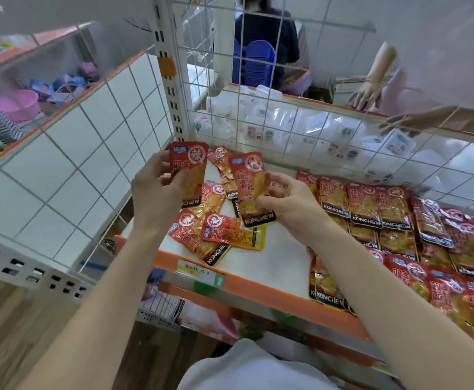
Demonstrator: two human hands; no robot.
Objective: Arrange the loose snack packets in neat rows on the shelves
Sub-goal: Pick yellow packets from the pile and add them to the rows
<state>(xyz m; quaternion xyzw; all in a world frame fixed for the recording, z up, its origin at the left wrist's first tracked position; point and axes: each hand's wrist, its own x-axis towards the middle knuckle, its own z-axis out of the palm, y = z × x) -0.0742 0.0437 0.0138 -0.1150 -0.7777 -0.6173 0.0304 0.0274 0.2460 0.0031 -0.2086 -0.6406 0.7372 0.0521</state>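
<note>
Head view: white shelf [275, 263] with an orange front edge, seen from above and in front.

Wire grid panel [258, 108] stands upright along the shelf's back edge.

Right half of the shelf: rows of snack packets [393, 212], red and yellow, overlapping, "KONCHEW" band toward the shelf's front.

Left part of the shelf: loose packets [219, 235] in a jumbled pile, lying flat at mixed angles, several overlapping. A bare white strip of shelf separates the pile from the rows.

Left hand [157, 192] is above the shelf's left end. Its fingers [180, 178] grasp the first packet [189, 164], thumb across the front; the packet is upright and raised clear of the shelf.

Right hand [295, 209] is above the shelf's middle, between pile and rows. Its fingers [266, 203] pinch the second packet [250, 184] near its lower right edge; the packet is tilted slightly, also off the shelf. The two held packets are near each other, not touching.

Price label [199, 273] is fixed to the shelf's front edge, below the pile. Print too blurred to read.
</note>
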